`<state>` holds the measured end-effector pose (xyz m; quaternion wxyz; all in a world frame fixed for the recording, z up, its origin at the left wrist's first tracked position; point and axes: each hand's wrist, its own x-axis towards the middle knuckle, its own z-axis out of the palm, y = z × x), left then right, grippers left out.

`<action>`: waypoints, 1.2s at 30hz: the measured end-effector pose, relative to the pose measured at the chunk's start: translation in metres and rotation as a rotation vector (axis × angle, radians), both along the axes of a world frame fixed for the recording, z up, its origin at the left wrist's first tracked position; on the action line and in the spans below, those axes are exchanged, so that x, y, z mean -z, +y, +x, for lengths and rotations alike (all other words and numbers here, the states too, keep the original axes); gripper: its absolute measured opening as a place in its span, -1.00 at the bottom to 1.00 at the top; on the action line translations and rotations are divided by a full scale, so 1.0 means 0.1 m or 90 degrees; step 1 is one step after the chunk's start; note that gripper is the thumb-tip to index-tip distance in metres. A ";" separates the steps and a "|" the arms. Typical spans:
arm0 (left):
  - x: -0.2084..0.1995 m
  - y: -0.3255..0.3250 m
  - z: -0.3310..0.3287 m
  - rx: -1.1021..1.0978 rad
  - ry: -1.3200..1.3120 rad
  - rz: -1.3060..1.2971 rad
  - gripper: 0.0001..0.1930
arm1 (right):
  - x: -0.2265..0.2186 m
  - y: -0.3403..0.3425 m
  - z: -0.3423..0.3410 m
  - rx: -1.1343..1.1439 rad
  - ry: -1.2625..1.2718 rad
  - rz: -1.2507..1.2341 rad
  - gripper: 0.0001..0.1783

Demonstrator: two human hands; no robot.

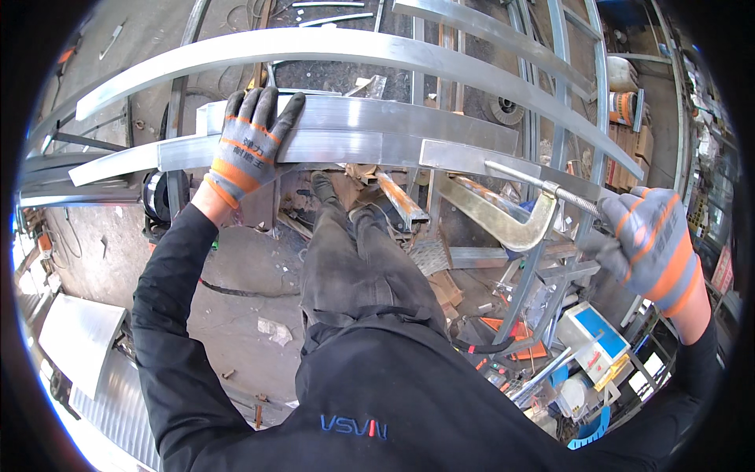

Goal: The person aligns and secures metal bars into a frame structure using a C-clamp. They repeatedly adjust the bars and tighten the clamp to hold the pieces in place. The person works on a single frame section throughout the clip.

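My left hand [245, 149], in a grey and orange glove, lies with fingers stretched and slightly apart across the silvery metal bars in front of me. Under it runs a near flat bar [338, 147], with a wider metal strip [370, 116] along its far side. At the right, a G-clamp [531, 228] sits against the near bar, its frame hanging below and its threaded screw pointing toward my right hand [657, 244]. That gloved hand is closed round the handle end of the screw; the fingers are partly blurred and hide the handle.
A long curved metal strip [354, 46] spans the far side, above a steel frame [558, 71]. Offcuts and a square tube [401, 197] lie below the bars by my feet. At lower right stands a white box with a blue panel [599, 330]; sheet metal [82, 338] lies at lower left.
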<state>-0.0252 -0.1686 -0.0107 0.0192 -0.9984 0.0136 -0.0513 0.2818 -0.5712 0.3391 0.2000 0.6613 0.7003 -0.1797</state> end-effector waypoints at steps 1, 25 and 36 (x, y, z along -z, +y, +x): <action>0.01 0.01 0.00 -0.005 0.011 -0.010 0.18 | 0.03 0.02 0.05 -0.065 -0.004 0.036 -0.52; 0.04 0.01 0.03 0.032 -0.071 0.006 0.07 | 0.06 -0.79 0.35 0.033 -0.011 0.113 -0.15; -0.25 -0.27 -0.09 -0.021 -0.002 0.053 0.18 | -0.13 -1.34 1.31 0.366 0.079 -0.100 -0.28</action>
